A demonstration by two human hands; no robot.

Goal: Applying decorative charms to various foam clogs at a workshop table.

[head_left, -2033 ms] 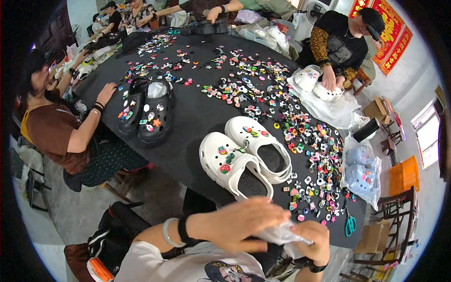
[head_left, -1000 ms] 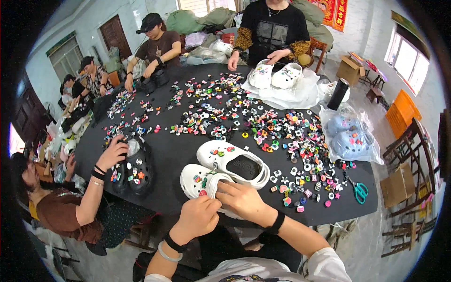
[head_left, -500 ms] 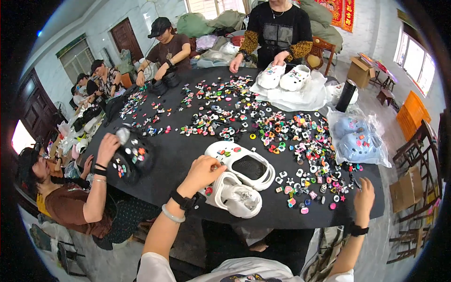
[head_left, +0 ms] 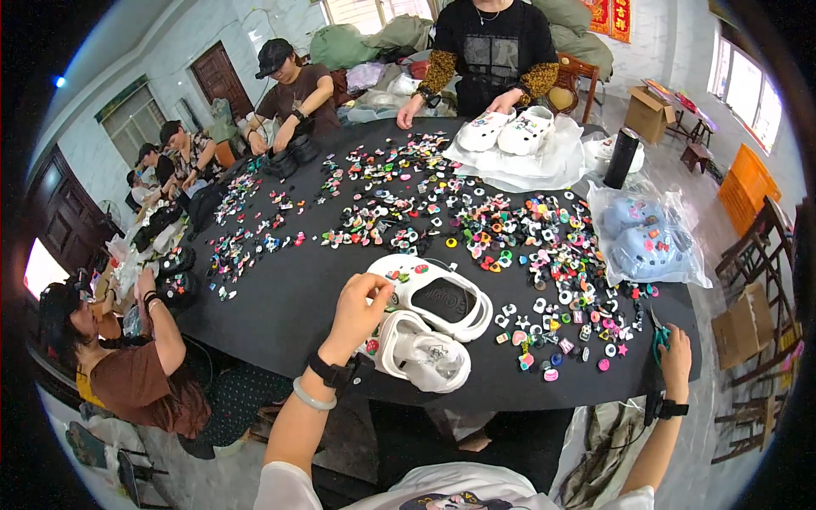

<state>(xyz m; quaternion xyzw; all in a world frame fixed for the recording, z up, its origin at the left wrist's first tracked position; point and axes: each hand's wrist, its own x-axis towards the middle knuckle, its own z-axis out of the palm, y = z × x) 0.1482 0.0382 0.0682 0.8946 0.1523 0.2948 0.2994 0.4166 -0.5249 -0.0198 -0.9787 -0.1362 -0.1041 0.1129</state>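
A: Head view. Where do the shoes lie?

B: Near white shoe (head_left: 389, 344) and far white shoe (head_left: 442, 299), side by side on the dark table (head_left: 280, 323), in front of the person. The near one has crumpled clear plastic (head_left: 433, 364) at its opening; the far one shows its dark insole. Coloured charms sit on the toes of both.

A: Left hand?

B: Left hand (head_left: 359, 308) over the toe end of the pair, fingers curled, thumb close to forefinger. Anything pinched there — cannot tell. Contact with a shoe also unclear.

A: Right hand?

B: Right hand (head_left: 676, 361) at the table's right edge, fingers at the teal handles of the scissors (head_left: 658, 342). Whether they have closed on them cannot be told. Loose charms (head_left: 561, 234) lie to the left.

A: Step in hand?

B: Judged to be picking up the scissors, with the shoes left standing.

A: What does the next move call for?

B: A secure hold on the handles, then a lift clear of the nearby charms — blades kept away from the left hand.
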